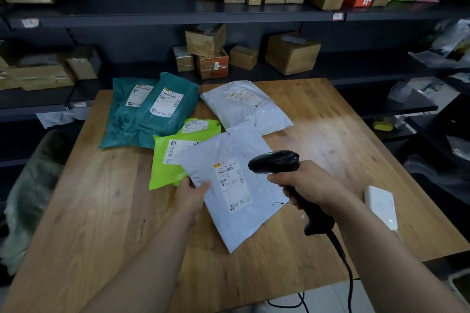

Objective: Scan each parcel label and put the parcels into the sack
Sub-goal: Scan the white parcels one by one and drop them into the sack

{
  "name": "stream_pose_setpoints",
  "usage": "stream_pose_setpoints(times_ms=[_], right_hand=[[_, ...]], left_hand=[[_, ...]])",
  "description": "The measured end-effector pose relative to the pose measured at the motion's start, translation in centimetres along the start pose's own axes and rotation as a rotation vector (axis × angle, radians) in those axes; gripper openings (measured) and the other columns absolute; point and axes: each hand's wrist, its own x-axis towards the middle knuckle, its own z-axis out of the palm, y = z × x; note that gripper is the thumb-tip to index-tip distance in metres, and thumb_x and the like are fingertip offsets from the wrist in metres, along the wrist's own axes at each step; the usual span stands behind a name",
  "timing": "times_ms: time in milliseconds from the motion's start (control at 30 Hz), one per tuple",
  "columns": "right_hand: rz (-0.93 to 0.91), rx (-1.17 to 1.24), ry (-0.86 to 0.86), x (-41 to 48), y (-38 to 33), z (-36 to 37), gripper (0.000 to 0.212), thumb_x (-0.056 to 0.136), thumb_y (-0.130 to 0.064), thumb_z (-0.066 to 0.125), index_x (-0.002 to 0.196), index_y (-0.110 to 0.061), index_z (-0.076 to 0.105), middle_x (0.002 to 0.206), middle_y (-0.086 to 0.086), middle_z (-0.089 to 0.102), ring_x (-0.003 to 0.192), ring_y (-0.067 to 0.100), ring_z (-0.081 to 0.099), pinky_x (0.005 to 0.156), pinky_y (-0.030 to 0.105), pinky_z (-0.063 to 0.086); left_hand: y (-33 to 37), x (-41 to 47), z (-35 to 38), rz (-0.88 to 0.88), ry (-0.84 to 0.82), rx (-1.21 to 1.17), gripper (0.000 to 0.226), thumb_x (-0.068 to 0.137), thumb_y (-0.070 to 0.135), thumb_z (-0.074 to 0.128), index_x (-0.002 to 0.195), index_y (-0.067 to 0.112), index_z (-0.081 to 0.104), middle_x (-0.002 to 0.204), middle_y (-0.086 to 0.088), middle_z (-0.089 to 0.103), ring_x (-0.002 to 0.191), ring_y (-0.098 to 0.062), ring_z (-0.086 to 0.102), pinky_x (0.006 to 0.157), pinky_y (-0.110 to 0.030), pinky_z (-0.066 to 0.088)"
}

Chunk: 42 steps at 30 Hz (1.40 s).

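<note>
Left hand pinches grey parcel edge just beside label, right hand wrapped round scanner; floppy parcel may sag, crease label, scan fails

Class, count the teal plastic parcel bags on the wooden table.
2. One teal plastic parcel bag lies at the far left; the second teal bag overlaps its right side. None seems hidden.

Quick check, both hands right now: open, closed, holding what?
Left hand: pinches the edge of the white parcel, thumb on top.
Right hand: grips the handle of the black barcode scanner.
</note>
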Motion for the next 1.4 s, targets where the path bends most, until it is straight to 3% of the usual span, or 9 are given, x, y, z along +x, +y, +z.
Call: stream_pose_setpoints(times_ms=[400, 567, 700, 900, 1033, 1167, 1267, 1400], right_hand=[[-0.052, 0.065, 0.054, 0.1, 0.9, -0.1, 0.018, 0.087, -0.027, 0.069, 0.082, -0.011, 0.062, 0.055, 0.001, 0.056, 0.043, 0.014, 0.049, 0.043, 0.022, 0.041], [-0.097, 0.146, 0.076, -0.5, 1.6, -0.9, 0.023, 0.085, -0.03, 0.07, 0.075, -0.012, 0.059, 0.059, 0.003, 0.057, 0.048, 0.016, 0.051, 0.048, 0.026, 0.043], [-0.171, 0.228, 0.066, -1.5, 1.6, -1.4, 0.022, 0.086, -0.026, 0.071, 0.074, -0.012, 0.059, 0.059, 0.006, 0.056, 0.046, 0.017, 0.049, 0.047, 0.027, 0.042], [-0.248, 0.274, -0.049, -3.1, 1.2, 0.5, 0.024, 0.089, -0.02, 0.069, 0.072, -0.008, 0.058, 0.058, 0.008, 0.052, 0.042, 0.016, 0.046, 0.042, 0.022, 0.038], [-0.27, 0.2, -0.198, -4.2, 0.3, 5.4, 0.034, 0.091, -0.02, 0.067, 0.063, -0.006, 0.052, 0.046, 0.003, 0.049, 0.035, 0.013, 0.043, 0.039, 0.021, 0.035], [-0.305, 0.169, -0.32, -5.9, -1.3, 12.0, 0.038, 0.088, -0.018, 0.07, 0.056, -0.008, 0.053, 0.042, 0.001, 0.05, 0.033, 0.013, 0.043, 0.037, 0.017, 0.035], [-0.341, 0.105, -0.381, -7.0, -3.0, 17.8, 0.044, 0.086, -0.02, 0.071, 0.048, -0.011, 0.052, 0.04, 0.002, 0.049, 0.033, 0.015, 0.043, 0.037, 0.017, 0.035], [-0.359, 0.042, -0.446, -7.9, -5.6, 26.6, 0.039, 0.086, -0.022, 0.071, 0.052, -0.012, 0.055, 0.044, 0.004, 0.052, 0.036, 0.016, 0.046, 0.04, 0.022, 0.037]], left_hand=[[1.8, -1.8, 1.4, 0.056, -0.125, 0.002, 0.033, 0.089, 0.008, 0.067, 0.12, 0.003, 0.06, 0.115, -0.01, 0.069, 0.102, -0.024, 0.067, 0.091, -0.042, 0.054], [4.7, -4.0, 2.8, 0.043, -0.229, -0.152, 0.031, 0.092, 0.009, 0.061, 0.122, 0.009, 0.057, 0.11, -0.007, 0.071, 0.093, -0.019, 0.07, 0.076, -0.031, 0.056], [6.9, -7.1, 2.3, 0.08, -0.248, -0.237, 0.03, 0.093, 0.007, 0.058, 0.123, 0.007, 0.057, 0.113, -0.009, 0.07, 0.096, -0.021, 0.069, 0.079, -0.031, 0.056], [8.2, -13.5, -2.3, 0.14, -0.15, -0.271, 0.027, 0.091, 0.011, 0.06, 0.118, 0.008, 0.063, 0.112, -0.009, 0.071, 0.101, -0.023, 0.067, 0.092, -0.036, 0.053], [8.0, -17.3, -7.5, 0.153, 0.005, -0.258, 0.033, 0.092, 0.014, 0.059, 0.123, 0.0, 0.06, 0.116, -0.016, 0.068, 0.109, -0.029, 0.064, 0.099, -0.041, 0.049], [7.6, -20.2, -14.2, 0.199, 0.143, -0.287, 0.019, 0.091, 0.016, 0.062, 0.11, 0.014, 0.067, 0.107, -0.009, 0.073, 0.098, -0.023, 0.07, 0.084, -0.035, 0.056], [7.2, -21.6, -20.1, 0.203, 0.244, -0.342, 0.024, 0.089, 0.02, 0.065, 0.112, 0.011, 0.066, 0.101, -0.008, 0.075, 0.087, -0.021, 0.073, 0.066, -0.028, 0.059], [6.7, -22.8, -29.4, 0.219, 0.358, -0.377, 0.021, 0.09, 0.022, 0.065, 0.107, 0.011, 0.068, 0.102, -0.009, 0.075, 0.089, -0.023, 0.073, 0.064, -0.029, 0.059]])
